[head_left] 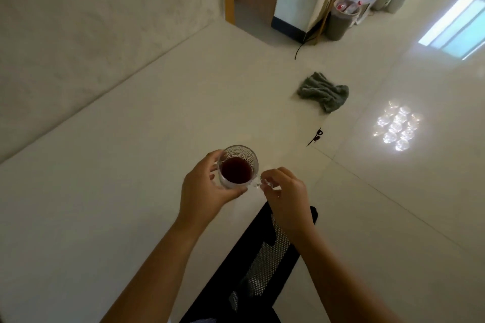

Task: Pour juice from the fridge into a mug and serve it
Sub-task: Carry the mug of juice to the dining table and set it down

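- At the near edge of the white desk [110,191], I held a clear glass mug [238,167] upright with both hands.
- My left hand [203,191] was wrapped around the mug's patterned wall, thumb on the near side and fingers curled behind it.
- My right hand [284,195] was pinched closed on the mug's glass handle [258,184], which pointed to my right.
- Dark red juice [236,170] filled the lower part of the mug, its surface well below the rim.
- Whether the mug's base rested on the desk or hung just above it could not be told from this angle.
- A crumpled grey-green cloth [324,90] lay farther along the desk, near its right edge and well apart from the mug.
- A black mesh chair back [265,257] stood below my forearms, beside the desk edge.
- On the glossy tiled floor [393,191] to my right, a grey bin [341,21] stood near the far doorway, and light reflections showed on the tiles.
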